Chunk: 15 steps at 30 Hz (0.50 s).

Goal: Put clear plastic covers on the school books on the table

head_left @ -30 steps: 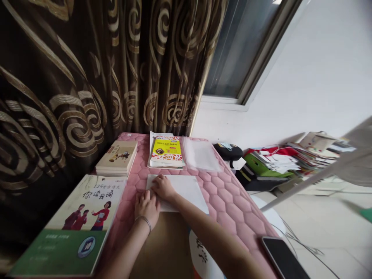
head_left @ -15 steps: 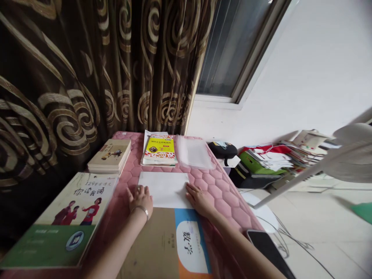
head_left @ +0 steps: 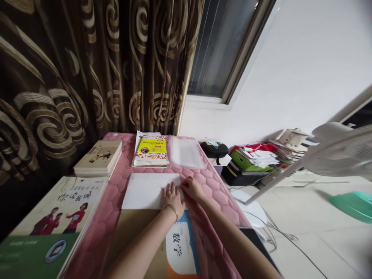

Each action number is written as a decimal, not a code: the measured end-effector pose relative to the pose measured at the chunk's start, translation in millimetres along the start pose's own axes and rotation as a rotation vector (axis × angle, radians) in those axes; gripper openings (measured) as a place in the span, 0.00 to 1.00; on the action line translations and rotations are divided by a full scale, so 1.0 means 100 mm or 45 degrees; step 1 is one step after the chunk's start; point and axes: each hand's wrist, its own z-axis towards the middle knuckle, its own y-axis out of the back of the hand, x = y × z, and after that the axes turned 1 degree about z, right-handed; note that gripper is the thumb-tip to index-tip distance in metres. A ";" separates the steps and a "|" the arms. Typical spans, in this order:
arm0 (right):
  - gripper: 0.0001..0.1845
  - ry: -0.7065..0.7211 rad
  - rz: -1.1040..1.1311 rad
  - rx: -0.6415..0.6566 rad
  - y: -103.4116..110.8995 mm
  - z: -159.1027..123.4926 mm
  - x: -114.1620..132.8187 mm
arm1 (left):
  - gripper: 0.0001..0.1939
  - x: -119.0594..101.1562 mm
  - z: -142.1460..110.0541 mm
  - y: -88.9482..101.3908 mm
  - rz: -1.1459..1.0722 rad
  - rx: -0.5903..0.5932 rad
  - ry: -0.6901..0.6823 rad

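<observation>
Left hand has crossed from the white sheet's left edge to its right side, fingers flat, slightly spread. Sheet adjoins brown-and-blue book. Right hand curled at sheet's right edge; can't tell if pinching. Edge handling seems underway; calls for steady left-hand pressure.

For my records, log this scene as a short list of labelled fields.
Left hand: flat on white paper
Right hand: at the paper's right edge; grip unclear
Near: brown-and-blue book
Left: green-and-white book, stack of small books beyond
Far: yellow book, clear sleeves to its right
Surface: pink quilted cover
</observation>
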 end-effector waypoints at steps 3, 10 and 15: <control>0.11 -0.119 -0.039 -0.054 -0.01 0.19 -0.08 | 0.34 0.08 -0.01 -0.05 -0.011 -0.048 -0.034; 0.17 -0.328 -0.101 -0.103 -0.08 0.67 -0.10 | 0.32 0.11 -0.04 -0.08 -0.052 -0.104 -0.068; 0.18 -0.360 -0.131 -0.134 -0.11 0.68 -0.04 | 0.32 0.11 -0.05 -0.08 -0.075 -0.120 -0.058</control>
